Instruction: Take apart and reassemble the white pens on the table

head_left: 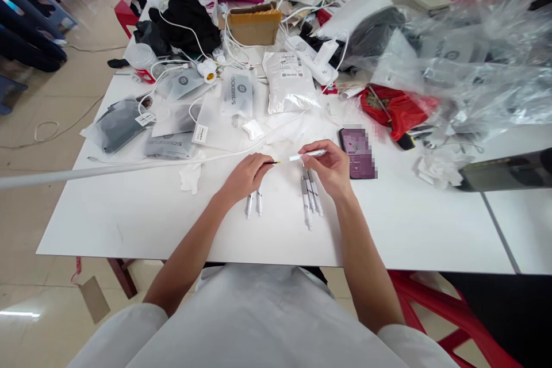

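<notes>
My left hand (246, 175) pinches a thin dark pen refill (272, 162) with a yellowish tip that points right. Facing it, a short gap away, is a white pen barrel (307, 154) held nearly level in the closed fingers of my right hand (330, 168). Below my left hand lie two white pens (254, 204), their upper ends partly covered by it. Several white and grey pens (311, 195) lie side by side under my right hand. A phone (357, 153) with a lit screen rests just right of that hand.
Grey garment-like packets in clear bags (172, 144) and a white parcel (290, 81) crowd the back of the table (142, 213). A white pole (107, 169) crosses the left side. A red pouch (407, 112), plastic wrap (483, 75) and a dark cylinder (509, 172) lie right.
</notes>
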Tool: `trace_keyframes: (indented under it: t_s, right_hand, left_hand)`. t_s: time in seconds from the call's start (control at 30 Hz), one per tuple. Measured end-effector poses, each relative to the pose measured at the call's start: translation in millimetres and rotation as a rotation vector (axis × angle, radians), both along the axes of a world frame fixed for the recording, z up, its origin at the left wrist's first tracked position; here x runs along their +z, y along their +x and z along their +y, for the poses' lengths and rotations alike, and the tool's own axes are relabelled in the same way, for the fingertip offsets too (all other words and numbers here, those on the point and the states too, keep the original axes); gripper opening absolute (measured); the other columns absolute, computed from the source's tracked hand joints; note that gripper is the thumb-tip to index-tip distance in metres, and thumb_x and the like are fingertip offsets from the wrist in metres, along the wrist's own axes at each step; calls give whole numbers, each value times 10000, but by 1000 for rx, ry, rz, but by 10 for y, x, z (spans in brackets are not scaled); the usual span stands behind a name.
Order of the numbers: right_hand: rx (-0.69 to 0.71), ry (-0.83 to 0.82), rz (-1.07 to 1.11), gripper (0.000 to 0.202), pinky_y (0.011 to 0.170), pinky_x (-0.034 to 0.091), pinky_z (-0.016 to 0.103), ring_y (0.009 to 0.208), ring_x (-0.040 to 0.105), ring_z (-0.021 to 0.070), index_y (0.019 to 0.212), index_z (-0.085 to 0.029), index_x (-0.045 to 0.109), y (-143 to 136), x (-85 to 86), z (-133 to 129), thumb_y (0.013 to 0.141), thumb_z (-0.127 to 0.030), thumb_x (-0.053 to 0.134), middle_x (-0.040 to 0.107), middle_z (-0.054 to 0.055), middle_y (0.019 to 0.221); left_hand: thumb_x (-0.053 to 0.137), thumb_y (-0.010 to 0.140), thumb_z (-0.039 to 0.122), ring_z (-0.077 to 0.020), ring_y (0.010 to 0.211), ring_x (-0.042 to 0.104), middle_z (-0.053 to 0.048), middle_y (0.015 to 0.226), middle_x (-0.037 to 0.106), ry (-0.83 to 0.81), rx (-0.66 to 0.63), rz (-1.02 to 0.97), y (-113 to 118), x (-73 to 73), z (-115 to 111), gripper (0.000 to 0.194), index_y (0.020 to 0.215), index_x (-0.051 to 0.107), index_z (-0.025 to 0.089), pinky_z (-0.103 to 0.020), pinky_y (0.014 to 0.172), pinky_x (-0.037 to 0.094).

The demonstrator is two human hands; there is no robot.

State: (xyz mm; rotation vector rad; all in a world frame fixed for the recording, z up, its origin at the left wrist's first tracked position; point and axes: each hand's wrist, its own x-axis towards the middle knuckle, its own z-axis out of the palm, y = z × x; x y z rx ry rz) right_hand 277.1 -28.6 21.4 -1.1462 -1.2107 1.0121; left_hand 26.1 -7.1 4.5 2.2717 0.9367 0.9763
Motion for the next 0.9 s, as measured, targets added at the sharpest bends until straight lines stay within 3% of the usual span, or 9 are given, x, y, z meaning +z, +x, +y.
trace_keyframes:
  t_s: [0.33,0.5,0.6,0.73,0.83,0.9]
  right_hand:
    - [-63,-5,126,268,633,562,327,665,602,131,917,-259,713,-69,-133,72,796,-398,909,755,21,985]
    - [-32,6,40,259,647,583,343,711,643,156,950,-261,726,-124,-113,43,840,-433,886,771,37,1010]
    - [21,-2,-33,281,729,625,373,799,704,187,987,-256,744,-197,-26,8,861,-470,875,783,56,1029]
    - [111,30,-132,294,847,647,399,935,744,214,1034,-253,726,-277,175,20,887,-471,856,772,56,1045]
    - [201,74,-234,306,855,639,405,923,738,209,1099,-260,663,-319,410,81,914,-441,827,761,46,1059]
    - [267,91,-311,327,831,632,402,852,721,195,1134,-266,618,-357,591,139,925,-429,811,766,35,1028]
  left_hand:
    - [508,1138,288,-193,931,671,-68,1018,739,6,56,-56,-22,2,9,170,1156,658,209,-335,869,548]
    - [502,1139,307,-191,919,679,-67,1019,747,-14,57,-62,-18,13,-5,185,1145,662,214,-341,880,555]
    - [513,1136,325,-195,929,697,-71,1033,752,-59,25,-71,-13,12,-19,192,1171,668,217,-346,882,560]
    - [448,1157,313,-191,1011,720,-99,1175,751,-175,-68,-128,1,15,-53,293,1379,618,223,-333,890,564]
    - [425,1166,351,-164,879,671,-88,1108,740,-228,-78,-193,29,47,-79,343,1428,604,220,-301,779,541]
    - [465,1153,410,-158,805,616,-76,1018,716,-227,-39,-247,51,80,-84,339,1349,655,209,-295,724,514]
